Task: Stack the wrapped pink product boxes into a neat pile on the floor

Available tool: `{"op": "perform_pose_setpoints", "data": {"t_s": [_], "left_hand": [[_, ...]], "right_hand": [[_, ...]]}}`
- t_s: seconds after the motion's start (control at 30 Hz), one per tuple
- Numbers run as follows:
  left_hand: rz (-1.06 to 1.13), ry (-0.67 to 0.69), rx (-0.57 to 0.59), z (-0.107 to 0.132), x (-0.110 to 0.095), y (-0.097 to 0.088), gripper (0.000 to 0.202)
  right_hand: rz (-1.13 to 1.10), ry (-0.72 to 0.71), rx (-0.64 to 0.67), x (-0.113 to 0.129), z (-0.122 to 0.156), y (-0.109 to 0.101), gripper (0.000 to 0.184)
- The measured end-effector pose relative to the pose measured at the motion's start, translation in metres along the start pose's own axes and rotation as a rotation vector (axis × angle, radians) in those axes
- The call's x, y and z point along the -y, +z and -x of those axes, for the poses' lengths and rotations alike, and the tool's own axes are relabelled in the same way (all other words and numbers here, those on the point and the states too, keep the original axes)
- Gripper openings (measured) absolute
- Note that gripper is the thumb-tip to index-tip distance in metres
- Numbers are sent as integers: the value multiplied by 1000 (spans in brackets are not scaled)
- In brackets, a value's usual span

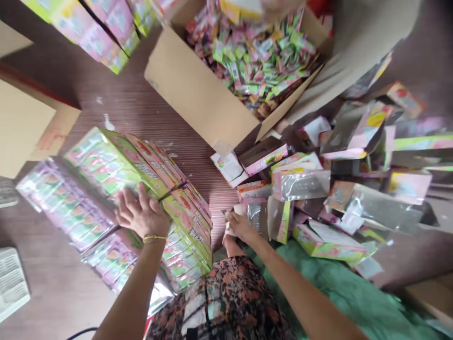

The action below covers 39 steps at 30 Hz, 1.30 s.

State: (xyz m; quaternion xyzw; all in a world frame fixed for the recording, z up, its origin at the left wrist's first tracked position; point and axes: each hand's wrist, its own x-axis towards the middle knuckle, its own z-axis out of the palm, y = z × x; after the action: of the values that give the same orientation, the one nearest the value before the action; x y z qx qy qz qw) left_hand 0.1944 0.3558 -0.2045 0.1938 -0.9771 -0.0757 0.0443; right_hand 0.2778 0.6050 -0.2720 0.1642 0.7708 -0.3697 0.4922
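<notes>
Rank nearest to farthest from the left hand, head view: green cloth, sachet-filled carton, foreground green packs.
1. Foreground green packs: directly under the left hand.
2. Sachet-filled carton: ahead, to the right.
3. Green cloth: lower right.

I have the floor [134, 99] spread out beneath my view. Straight ahead of me stands an open carton [198, 85], with loose sachets [255, 61] piled inside it. On my left, nearest me, lies a block of boxes [191, 217], the left hand [143, 212] on top of it. Beyond that, at upper left, I see a second stack [102, 28]; cardboard [24, 123] sits along the left edge. To my right, a heap of opened boxes [300, 184] spreads from the carton's near corner, with a cloth [318, 278] on its near side. The right hand [240, 226] is between block and heap.
</notes>
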Motion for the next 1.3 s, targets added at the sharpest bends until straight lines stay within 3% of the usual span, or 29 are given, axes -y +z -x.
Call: {"op": "perform_pose_setpoints", "data": {"t_s": [0.17, 0.27, 0.33, 0.43, 0.5, 0.6, 0.67, 0.73, 0.87, 0.97, 1.1, 1.2, 1.3], "left_hand": [[29, -54, 66, -4, -2, -12, 48], [113, -95, 145, -8, 4, -27, 47], [273, -94, 205, -6, 13, -48, 47], [554, -74, 270, 2, 34, -94, 48], [784, -207, 441, 11, 54, -128, 52], [1205, -545, 716, 17, 97, -173, 56], [1363, -648, 708, 15, 136, -192, 57], [1396, -657, 623, 9, 183, -200, 54], [1176, -712, 446, -3, 277, -184, 28], [1056, -803, 505, -5, 320, -150, 16], [978, -779, 632, -24, 330, -96, 28], [901, -674, 608, -56, 328, -66, 36], [831, -524, 588, -86, 333, -47, 35]], "right_hand": [[-783, -102, 11, 93, 53, -13, 61], [-976, -111, 8, 135, 83, -7, 64], [-1057, -152, 1, 162, 102, 5, 57], [-1179, -248, -38, 206, 123, 37, 48], [-1156, -287, -3, 237, 131, 67, 47], [-1006, -275, 201, 281, 133, 119, 45], [-782, -340, 210, 308, 127, 153, 41], [-487, -514, 75, 335, 114, 179, 40], [144, -915, -260, 389, 62, 213, 48], [656, -970, -464, 409, 13, 228, 47], [1011, -942, -578, 399, -26, 239, 53], [1079, -944, -606, 390, -31, 239, 54], [1124, -935, -599, 389, -32, 239, 55]]}}
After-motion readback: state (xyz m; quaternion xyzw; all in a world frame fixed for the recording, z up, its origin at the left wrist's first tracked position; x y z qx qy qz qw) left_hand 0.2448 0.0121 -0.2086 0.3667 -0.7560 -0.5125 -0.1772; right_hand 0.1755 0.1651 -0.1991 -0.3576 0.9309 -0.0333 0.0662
